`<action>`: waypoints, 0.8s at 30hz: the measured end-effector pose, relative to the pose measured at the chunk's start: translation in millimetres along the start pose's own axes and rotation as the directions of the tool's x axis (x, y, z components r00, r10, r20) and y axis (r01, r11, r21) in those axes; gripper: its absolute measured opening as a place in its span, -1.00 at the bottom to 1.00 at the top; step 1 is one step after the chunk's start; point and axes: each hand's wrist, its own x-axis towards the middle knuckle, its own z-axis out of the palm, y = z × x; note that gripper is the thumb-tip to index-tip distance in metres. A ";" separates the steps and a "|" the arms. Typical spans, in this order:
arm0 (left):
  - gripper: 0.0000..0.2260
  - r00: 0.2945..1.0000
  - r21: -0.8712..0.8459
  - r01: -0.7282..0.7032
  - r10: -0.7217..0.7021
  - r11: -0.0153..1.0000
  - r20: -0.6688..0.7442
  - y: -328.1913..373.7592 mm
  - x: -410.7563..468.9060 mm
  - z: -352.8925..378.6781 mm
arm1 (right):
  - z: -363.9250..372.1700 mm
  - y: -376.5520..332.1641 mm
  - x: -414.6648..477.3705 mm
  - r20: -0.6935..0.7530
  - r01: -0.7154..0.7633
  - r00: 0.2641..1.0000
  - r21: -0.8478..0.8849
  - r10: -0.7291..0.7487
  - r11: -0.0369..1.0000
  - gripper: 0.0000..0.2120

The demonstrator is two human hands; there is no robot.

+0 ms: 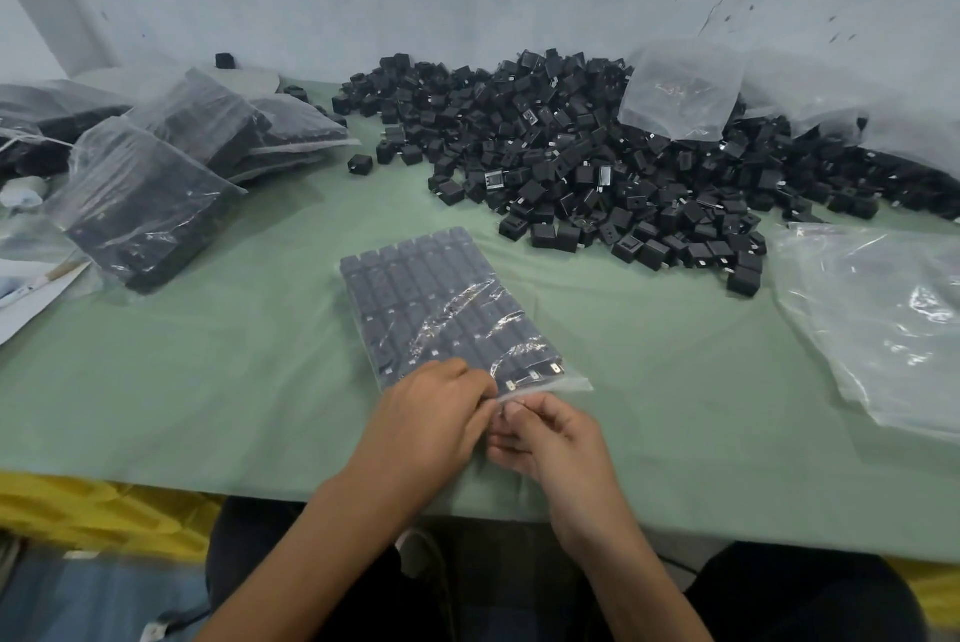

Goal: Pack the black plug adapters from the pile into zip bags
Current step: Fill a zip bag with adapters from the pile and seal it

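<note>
Two hands meet at the near mouth of a clear zip bag (436,308), and both are pinching it. The left hand (431,412) curls over the bag's open edge. The right hand (550,438) nips the same strip just beside it, fingers (524,407) narrow and tight on the plastic, and the fingertips of the two hands touch.

Straight out beyond the fingers, the bag lies flat on the green bench (208,381). It is filled with neat rows of black plug adapters (395,272), metal prongs showing at the mouth end. Farther out and to the right of the fingers sprawls the loose pile of adapters (597,158), with an empty bag (680,90) lying on top of it. Well off to the fingers' left sit several filled bags (150,204), leaning on one another. Off to their right lies a heap of empty clear bags (883,319).
</note>
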 end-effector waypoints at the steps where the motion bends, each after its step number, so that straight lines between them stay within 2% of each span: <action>1: -0.79 1.000 0.042 -0.008 0.008 0.999 0.004 0.9 1.2 0.4 | 0.0 0.1 0.4 -0.016 0.018 1.000 -0.049 -0.019 0.999 -0.84; 3: -0.82 0.999 0.061 -0.039 0.041 0.997 -0.031 4.4 3.6 1.8 | -2.3 1.8 2.0 -0.068 0.056 0.995 -0.209 -0.072 0.976 -0.84; 5: -0.88 0.995 0.030 -0.049 0.052 0.998 -0.088 9.0 6.8 1.9 | -6.1 1.7 2.5 -0.113 0.082 0.983 -0.427 -0.143 0.900 -0.86; 8: -0.93 0.988 0.017 -0.035 0.037 0.999 -0.152 10.5 11.8 1.1 | -12.3 -5.2 0.4 -0.102 0.092 0.969 -0.700 -0.227 0.708 -0.77; 10: -0.92 0.982 0.036 -0.050 0.055 0.998 -0.182 10.6 11.3 2.1 | -23.4 -17.6 3.3 -0.010 0.070 0.990 -0.830 -0.141 0.554 -0.70; 12: -0.91 0.976 0.074 -0.087 0.100 0.993 -0.194 9.2 8.0 7.2 | -46.9 -37.8 14.5 0.063 0.043 0.998 -0.850 0.020 0.525 -0.67; 13: -0.89 0.974 0.089 -0.099 0.115 0.991 -0.195 8.5 5.8 9.5 | -62.4 -50.2 23.5 0.057 0.028 0.998 -0.847 0.038 0.530 -0.68; 14: -0.85 0.973 0.115 -0.113 0.133 0.987 -0.187 8.0 4.0 11.4 | -79.5 -63.9 36.5 0.007 0.013 1.000 -0.854 -0.012 0.520 -0.70; 15: -0.82 0.972 0.159 -0.133 0.160 0.978 -0.174 7.1 3.0 13.4 | -96.6 -77.5 53.5 -0.072 0.002 0.989 -0.871 -0.132 0.492 -0.75; 17: -0.83 0.963 0.258 -0.177 0.221 0.950 -0.154 5.1 2.2 17.7 | -129.8 -101.8 93.0 -0.231 -0.058 0.879 -0.920 -0.417 0.387 -0.83; 18: -0.86 0.959 0.277 -0.185 0.234 0.943 -0.157 4.4 1.1 19.8 | -144.4 -110.5 111.7 -0.277 -0.102 0.825 -0.930 -0.493 0.352 -0.79; 19: -0.89 0.955 0.277 -0.183 0.237 0.943 -0.176 3.5 -0.1 21.7 | -157.6 -115.4 128.4 -0.310 -0.150 0.806 -0.931 -0.505 0.333 -0.70; 21: -0.93 0.940 0.253 -0.179 0.241 0.951 -0.240 1.3 -2.0 24.9 | -178.1 -116.2 150.3 -0.348 -0.242 0.823 -0.930 -0.450 0.276 -0.63; 24: -0.87 0.912 0.224 -0.187 0.254 0.956 -0.322 -0.2 -4.3 26.6 | -193.3 -107.7 161.9 -0.326 -0.234 0.783 -0.944 -0.530 0.234 -0.79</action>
